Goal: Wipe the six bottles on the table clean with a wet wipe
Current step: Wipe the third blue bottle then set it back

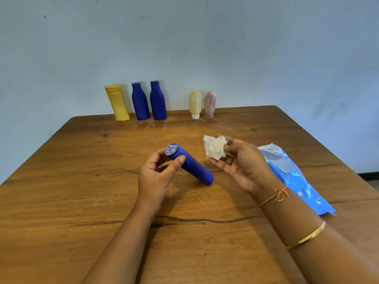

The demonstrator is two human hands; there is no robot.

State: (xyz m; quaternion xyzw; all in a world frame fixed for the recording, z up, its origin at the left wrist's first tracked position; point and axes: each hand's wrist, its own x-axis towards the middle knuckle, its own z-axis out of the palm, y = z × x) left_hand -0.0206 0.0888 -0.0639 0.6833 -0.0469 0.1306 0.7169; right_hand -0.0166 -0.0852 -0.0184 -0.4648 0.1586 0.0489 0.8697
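Currently the left hand [155,175] holds one dark blue tube bottle [194,169] near its cap end, with the thumb on top and the fingers curled round from the other side. This bottle is tilted: the flat cap end, which has whitish marks, points up, and the other end is low, at the wooden table [82,181] or just over it; I cannot tell which. Just right of this bottle, the right hand [242,162] pinches one crumpled white wet wipe [215,147] between the thumb and the fingers, and the wipe is apart from the bottle. On the right wrist there is one orange thread [276,196] and, lower on the arm, one gold bangle [309,235]. Further right of the held bottle lies one blue pack of wipes [297,177], flat on the table. Far behind the held bottle, five more bottles stand in a row at the table's back edge, by the wall: one yellow bottle [117,103], one tall blue bottle [140,101], a second tall blue bottle [158,100], one small cream bottle [194,104] and one small pink bottle [209,104]. So there are six bottles in all.
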